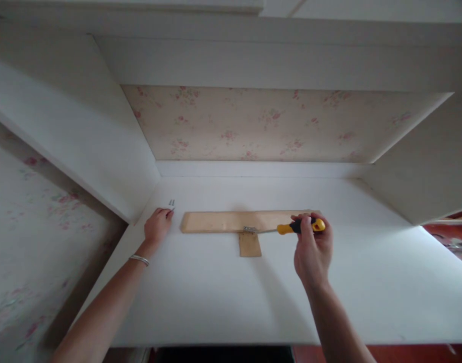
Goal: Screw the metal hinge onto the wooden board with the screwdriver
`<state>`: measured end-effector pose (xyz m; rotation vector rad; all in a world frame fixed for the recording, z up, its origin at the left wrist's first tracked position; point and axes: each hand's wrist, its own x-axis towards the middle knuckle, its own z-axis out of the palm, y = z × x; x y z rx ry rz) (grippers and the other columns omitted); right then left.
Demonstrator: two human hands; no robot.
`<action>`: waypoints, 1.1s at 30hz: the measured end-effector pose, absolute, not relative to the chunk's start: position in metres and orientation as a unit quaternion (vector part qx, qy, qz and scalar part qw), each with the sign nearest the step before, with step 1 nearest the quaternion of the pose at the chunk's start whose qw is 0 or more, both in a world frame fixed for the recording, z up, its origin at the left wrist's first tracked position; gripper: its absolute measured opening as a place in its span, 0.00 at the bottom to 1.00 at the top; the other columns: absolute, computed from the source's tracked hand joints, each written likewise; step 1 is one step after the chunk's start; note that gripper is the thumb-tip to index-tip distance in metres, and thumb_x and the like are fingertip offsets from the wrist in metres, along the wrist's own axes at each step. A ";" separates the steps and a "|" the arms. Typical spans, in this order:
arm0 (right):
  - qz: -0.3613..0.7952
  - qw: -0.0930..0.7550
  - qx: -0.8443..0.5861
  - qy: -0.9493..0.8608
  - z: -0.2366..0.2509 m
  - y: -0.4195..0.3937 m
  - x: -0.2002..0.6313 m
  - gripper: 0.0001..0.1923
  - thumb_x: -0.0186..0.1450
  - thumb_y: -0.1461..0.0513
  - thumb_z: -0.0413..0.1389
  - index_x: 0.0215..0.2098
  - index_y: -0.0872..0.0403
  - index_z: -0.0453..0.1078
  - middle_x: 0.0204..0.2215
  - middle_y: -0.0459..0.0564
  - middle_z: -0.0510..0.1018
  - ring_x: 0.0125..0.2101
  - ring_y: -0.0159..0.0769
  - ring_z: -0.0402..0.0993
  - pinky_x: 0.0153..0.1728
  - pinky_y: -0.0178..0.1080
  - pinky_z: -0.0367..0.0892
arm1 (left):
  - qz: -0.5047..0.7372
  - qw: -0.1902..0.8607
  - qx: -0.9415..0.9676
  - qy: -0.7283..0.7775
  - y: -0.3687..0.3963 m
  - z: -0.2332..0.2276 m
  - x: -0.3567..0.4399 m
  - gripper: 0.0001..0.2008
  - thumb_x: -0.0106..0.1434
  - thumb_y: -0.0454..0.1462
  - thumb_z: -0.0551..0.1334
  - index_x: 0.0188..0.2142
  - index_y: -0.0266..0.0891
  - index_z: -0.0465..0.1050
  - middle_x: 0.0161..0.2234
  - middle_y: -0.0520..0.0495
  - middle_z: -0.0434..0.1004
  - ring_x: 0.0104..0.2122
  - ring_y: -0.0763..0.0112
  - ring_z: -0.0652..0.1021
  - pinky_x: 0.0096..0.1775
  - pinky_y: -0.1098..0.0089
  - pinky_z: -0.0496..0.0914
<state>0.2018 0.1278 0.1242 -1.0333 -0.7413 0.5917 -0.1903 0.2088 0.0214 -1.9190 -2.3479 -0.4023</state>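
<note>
My right hand (313, 247) is wrapped round the yellow and black handle of a screwdriver (289, 229). The shaft points left, and its tip is at a small metal hinge or bracket (249, 229). That metal piece lies where a long wooden board (208, 222) meets a short wooden block (249, 245) in front of it. Left of the board, my left hand (159, 226) is closed in a pinch on the white surface, with a small screw (173, 209) at its fingertips. A few more screws (172, 202) lie just beyond those fingers.
The white desktop (208, 297) carries all of this, between a left side panel (75, 121) and a right side panel (423, 166). Flowered wallpaper (253, 123) shows behind. A shelf or cabinet edge (178, 7) hangs above. Some red items (452, 247) show at the far right.
</note>
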 end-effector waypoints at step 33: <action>0.416 0.704 -0.400 -0.414 0.146 0.187 0.149 0.14 0.61 0.56 0.59 0.25 0.53 0.61 0.18 0.41 0.66 0.18 0.27 0.62 0.19 0.33 0.56 | -0.338 -0.275 -0.649 -0.623 0.112 0.053 -0.044 0.17 0.64 0.45 0.52 0.36 0.39 0.75 0.34 0.47 0.78 0.27 0.73 0.74 0.32 0.72 0.65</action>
